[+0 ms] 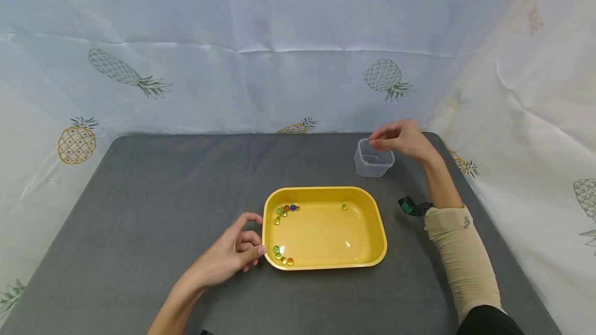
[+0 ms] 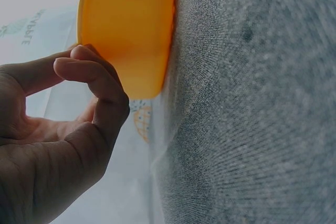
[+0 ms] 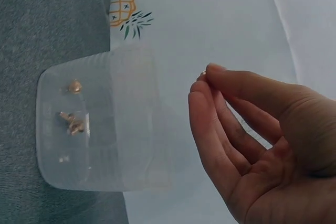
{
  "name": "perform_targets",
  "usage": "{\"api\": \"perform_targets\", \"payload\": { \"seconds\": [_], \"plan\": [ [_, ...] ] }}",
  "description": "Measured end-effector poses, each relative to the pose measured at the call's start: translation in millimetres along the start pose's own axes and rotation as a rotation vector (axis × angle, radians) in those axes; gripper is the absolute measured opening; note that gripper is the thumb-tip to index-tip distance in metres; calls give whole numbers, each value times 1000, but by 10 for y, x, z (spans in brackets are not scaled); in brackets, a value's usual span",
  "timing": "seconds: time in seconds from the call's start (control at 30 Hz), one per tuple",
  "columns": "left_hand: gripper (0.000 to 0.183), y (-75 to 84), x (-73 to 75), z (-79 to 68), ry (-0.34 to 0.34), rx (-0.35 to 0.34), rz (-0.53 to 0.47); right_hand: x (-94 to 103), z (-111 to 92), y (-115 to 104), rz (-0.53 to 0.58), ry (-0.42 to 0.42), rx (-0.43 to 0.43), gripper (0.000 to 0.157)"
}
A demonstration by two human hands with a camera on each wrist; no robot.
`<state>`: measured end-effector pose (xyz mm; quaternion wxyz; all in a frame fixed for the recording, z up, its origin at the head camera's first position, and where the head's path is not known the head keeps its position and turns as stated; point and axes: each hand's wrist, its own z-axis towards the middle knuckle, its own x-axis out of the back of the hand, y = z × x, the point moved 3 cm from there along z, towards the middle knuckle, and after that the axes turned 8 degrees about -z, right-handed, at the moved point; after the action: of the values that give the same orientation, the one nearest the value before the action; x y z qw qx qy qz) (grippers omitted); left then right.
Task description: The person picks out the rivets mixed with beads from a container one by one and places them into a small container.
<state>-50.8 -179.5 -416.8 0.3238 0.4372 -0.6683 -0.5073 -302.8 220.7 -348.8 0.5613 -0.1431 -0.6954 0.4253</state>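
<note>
My left hand [image 1: 225, 255] is at the left side of a yellow tray [image 1: 326, 268], thumb and index fingertips touching its rim from outside, the other fingers loosely bent. Glass marbles lie in the tray: a green and amber group [image 1: 279, 213] with a blue marble [image 1: 293, 208] upper left, several along the lower left, and a lone yellow-green marble [image 1: 344, 207] upper right. Over the clear plastic container [image 1: 372, 170] is my right hand [image 1: 402, 138]. It pinches a tiny gold-coloured piece [image 3: 203, 73], mostly hidden by the fingertips. Small gold-coloured pieces [image 3: 75, 124] lie inside the container.
A grey cloth covers the table [image 1: 177, 195]. Behind it hangs a pale curtain [image 1: 261, 87] with pineapple prints, which also runs down both sides. The container stands close to the table's back edge, beyond the tray. A black and green wrist device [image 1: 412, 207] sits by my right sleeve.
</note>
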Motion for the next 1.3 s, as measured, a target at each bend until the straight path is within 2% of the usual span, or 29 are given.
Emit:
{"api": "perform_targets", "payload": {
  "seconds": [0.43,0.9,1.3],
  "plan": [
    [58,8,-3,1,-2,4,-1,-108,44,118,-118,-9,-13,25],
    [57,7,-1,-4,-1,11,-4,-157,59,134,-182,-5,-50,27],
    [58,10,-2,-4,-3,9,-3,-171,59,130,-194,-8,-72,27]
  ]
}}
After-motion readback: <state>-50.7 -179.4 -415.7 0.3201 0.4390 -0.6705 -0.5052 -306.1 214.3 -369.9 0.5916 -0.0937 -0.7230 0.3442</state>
